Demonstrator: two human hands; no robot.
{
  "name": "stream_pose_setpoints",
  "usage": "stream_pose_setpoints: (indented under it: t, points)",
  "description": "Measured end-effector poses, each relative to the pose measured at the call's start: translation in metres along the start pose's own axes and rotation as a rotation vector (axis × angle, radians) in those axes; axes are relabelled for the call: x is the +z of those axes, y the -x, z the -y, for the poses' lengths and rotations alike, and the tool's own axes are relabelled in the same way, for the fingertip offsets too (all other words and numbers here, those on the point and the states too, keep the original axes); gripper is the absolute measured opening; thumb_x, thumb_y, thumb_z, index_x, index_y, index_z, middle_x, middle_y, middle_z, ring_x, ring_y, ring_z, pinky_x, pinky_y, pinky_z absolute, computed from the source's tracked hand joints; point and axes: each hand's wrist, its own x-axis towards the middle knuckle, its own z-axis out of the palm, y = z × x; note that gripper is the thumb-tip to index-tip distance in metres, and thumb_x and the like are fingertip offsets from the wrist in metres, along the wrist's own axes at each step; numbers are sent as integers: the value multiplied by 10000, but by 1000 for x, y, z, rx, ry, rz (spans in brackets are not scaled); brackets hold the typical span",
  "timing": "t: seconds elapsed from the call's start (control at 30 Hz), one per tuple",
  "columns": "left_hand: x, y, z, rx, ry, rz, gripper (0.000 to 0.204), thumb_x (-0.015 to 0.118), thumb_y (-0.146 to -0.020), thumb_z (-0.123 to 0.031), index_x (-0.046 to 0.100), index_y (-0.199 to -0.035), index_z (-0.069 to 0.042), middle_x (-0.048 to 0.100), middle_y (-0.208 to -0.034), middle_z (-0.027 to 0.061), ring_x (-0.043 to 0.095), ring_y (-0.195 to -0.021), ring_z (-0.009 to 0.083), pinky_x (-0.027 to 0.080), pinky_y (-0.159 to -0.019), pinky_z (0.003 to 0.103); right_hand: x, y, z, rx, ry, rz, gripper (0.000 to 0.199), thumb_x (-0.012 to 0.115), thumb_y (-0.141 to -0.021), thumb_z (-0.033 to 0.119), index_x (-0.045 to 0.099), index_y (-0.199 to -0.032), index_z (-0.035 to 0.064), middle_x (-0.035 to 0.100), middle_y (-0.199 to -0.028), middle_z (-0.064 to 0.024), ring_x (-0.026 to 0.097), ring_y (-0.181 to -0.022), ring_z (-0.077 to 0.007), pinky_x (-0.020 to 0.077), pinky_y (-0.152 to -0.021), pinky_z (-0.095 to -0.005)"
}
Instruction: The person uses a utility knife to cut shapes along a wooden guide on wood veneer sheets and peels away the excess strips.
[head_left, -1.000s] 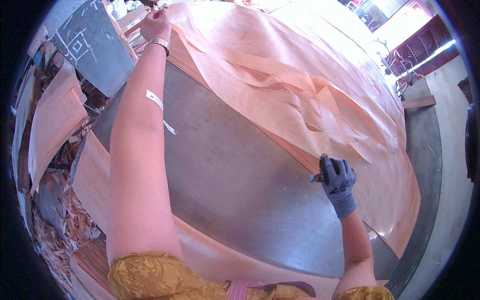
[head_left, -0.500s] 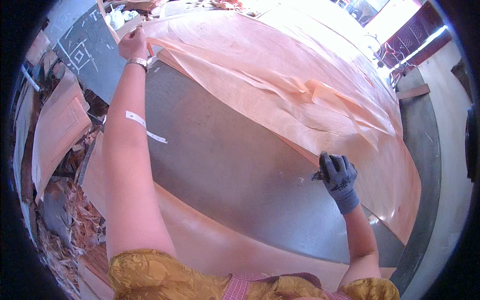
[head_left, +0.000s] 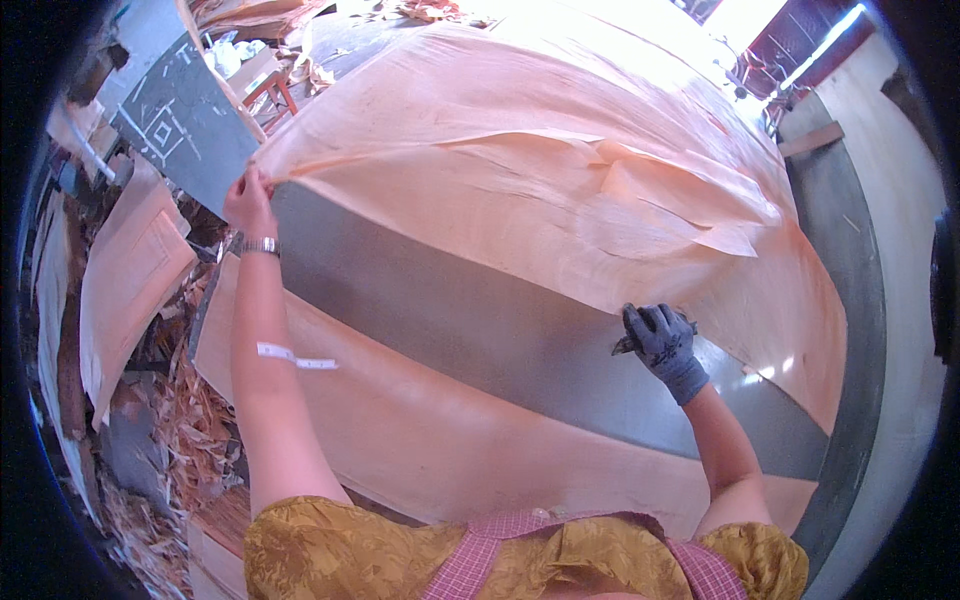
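A large thin sheet of pinkish wood veneer [head_left: 450,210] spreads over the work table, with a raised fold and a torn flap [head_left: 680,205] near its right part. My bare left hand [head_left: 250,200], with a metal watch band at the wrist, pinches the sheet's left corner. On my right hand [head_left: 660,342] is a grey-blue glove with dark fingertips. It is closed at the sheet's near edge; something dark juts from its left side, too unclear to name. Between the sheet and another veneer strip [head_left: 450,430] nearer me, the grey tabletop [head_left: 430,290] shows.
A white strip [head_left: 295,357] crosses my left forearm. At the left are a chalk-marked grey board [head_left: 185,125], loose veneer pieces [head_left: 135,280] and a heap of wood scraps [head_left: 190,430]. Far left, a red frame [head_left: 270,100] stands. A dark ledge [head_left: 845,260] runs along the right.
My left hand has drawn the veneer corner toward me, so the sheet now covers more grey tabletop. My right hand has shifted slightly left and stays closed at the edge.
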Motion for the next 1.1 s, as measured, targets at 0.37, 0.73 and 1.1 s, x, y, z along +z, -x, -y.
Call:
stream_pose_setpoints:
  t: [0.37,0.73,1.1]
  points:
    - [-147,58,30,-128,71,7,187,668,-862,-196,639,-788,-27,628,-748,37,594,-659,132,489,-589,247,-1,66,50,-125,-201,-12,368,608,-803,214,603,-1141,70,580,-949,-64,591,-832,-237,525,-671,-351]
    - [-191,29,-13,-289,-217,-27,638,623,-897,-432,536,-1246,96,626,-1169,182,623,-1026,294,500,-884,429,17,97,100,-152,-460,-144,308,608,-776,239,620,-1027,60,586,-1014,-105,602,-841,-271,528,-689,-387]
    - [-95,447,-14,919,-1007,686,709,593,-942,-365,306,-1466,17,330,-1514,222,279,-1416,350,176,-1170,479,128,441,-239,989,430,508,537,441,-1001,291,371,-1442,-7,332,-1525,-202,297,-1421,-356,246,-1176,-415]
